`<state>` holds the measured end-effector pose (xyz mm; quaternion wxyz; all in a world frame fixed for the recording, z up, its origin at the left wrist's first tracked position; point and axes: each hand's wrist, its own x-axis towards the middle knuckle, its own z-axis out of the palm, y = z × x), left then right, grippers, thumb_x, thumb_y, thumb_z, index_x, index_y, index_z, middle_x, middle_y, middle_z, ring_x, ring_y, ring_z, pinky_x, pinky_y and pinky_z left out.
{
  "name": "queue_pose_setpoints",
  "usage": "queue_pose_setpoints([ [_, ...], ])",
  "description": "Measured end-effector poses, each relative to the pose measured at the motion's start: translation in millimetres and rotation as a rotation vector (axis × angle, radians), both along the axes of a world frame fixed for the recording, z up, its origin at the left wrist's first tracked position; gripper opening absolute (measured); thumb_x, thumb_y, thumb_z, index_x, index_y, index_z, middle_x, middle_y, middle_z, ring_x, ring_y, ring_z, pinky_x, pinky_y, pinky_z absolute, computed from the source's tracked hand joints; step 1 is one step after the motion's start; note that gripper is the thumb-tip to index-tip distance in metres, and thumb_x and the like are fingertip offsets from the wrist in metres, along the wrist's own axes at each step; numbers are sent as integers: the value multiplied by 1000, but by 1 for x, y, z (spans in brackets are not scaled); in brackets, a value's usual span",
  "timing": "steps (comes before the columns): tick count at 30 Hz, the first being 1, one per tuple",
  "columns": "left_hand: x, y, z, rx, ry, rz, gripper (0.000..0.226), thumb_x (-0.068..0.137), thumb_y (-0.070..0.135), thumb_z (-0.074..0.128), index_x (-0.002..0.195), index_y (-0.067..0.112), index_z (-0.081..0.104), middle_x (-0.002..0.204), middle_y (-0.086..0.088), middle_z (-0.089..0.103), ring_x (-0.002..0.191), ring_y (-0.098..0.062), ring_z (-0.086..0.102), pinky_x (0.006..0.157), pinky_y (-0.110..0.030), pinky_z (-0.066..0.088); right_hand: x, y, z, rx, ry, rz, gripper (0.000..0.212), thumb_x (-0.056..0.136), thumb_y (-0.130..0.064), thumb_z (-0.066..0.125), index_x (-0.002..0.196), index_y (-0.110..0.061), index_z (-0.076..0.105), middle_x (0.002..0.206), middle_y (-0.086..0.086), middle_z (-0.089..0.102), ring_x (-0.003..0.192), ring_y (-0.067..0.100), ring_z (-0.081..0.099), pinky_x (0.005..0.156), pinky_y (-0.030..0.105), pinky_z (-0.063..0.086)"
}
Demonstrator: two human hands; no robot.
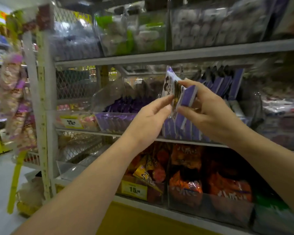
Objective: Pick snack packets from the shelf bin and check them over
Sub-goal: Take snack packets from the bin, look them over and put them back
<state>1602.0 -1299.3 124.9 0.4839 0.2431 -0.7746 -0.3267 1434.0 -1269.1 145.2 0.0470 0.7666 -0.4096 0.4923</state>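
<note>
purple-and-white snack packets (180,97), orange bags (185,185)

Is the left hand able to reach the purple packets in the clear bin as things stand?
Probably yes: the clear bin and its purple packets lie just beyond the left hand, nothing between. But that hand is busy: it pinches the held packets with the right hand.

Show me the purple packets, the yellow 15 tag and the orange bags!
purple packets (188,96): head view, purple panel of the held bunch.
yellow 15 tag (134,189): head view, its number.
orange bags (185,186): head view, front of the left bag.
</note>
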Motion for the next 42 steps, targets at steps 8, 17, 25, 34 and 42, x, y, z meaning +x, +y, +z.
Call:
queue_pose_setpoints([
  [8, -3, -66, 17, -326, -382, 404, 37, 98, 19, 54, 134, 27, 54, 141, 8, 47, 131, -11, 40, 101, -20, 27, -35, -59, 53, 23, 71, -259, 24, 92, -24, 62, 112, -13, 54, 93, 0, 60, 76, 9, 54, 65, 21, 36],
  [17, -9, -133, 14, -352, -410, 327, 41, 99, 33, 50, 138, 40, 44, 143, 24, 35, 135, -1, 31, 106, -22, 29, -45, -148, 95, 248, 231, -449, 30, 96, -28, 51, 101, 0, 61, 86, 8, 58, 81, 24, 55, 61, 31, 37],
  [25, -10, -145, -1, -437, -343, 288, 40, 97, 49, 36, 137, 54, 33, 145, 31, 31, 118, 19, 33, 100, -23, 39, -38, -209, 95, 432, 540, -731, 35, 97, -27, 40, 123, -8, 54, 126, 15, 58, 106, 31, 57, 89, 35, 47],
  [34, -9, -143, -3, -492, -334, 295, 42, 99, 46, 36, 140, 52, 30, 144, 31, 31, 114, 12, 40, 89, -21, 45, -45, -211, 74, 166, 760, -992, 54, 94, -57, 35, 136, -24, 44, 141, 8, 48, 126, 32, 46, 105, 47, 35],
  [42, -9, -141, -4, -456, -334, 290, 41, 100, 47, 36, 139, 54, 26, 139, 35, 32, 101, 11, 47, 74, -14, 44, -64, -170, 92, 410, 832, -934, 32, 93, -40, 38, 110, -28, 61, 126, 4, 60, 105, 26, 56, 91, 36, 47],
])
